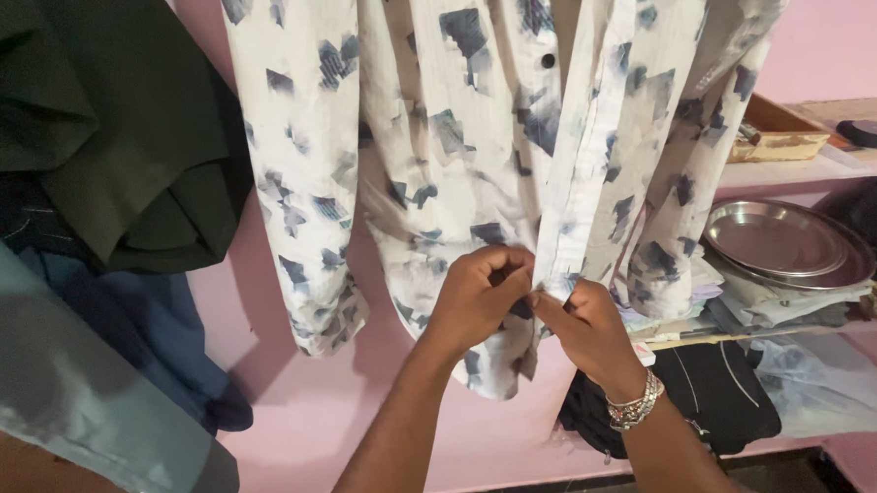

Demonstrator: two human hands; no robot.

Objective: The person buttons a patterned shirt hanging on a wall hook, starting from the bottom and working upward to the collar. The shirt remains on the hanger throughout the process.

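My left hand (478, 292) and bangled right hand (588, 321) are pinching the hanging white blue-patched cotton shirt's (454, 147) button placket (582, 186), steadying its bottom edges together.

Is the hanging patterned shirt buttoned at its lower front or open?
Cannot tell. Both hands, left hand and right hand, pinch the white shirt placket together there, hiding the lowest buttons.

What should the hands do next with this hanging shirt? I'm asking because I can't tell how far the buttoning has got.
Probably finish the fastening at the hem: the left hand and right hand both pinch the placket of the patterned shirt near its bottom edge, while a dark button higher up sits on a front that still gapes.
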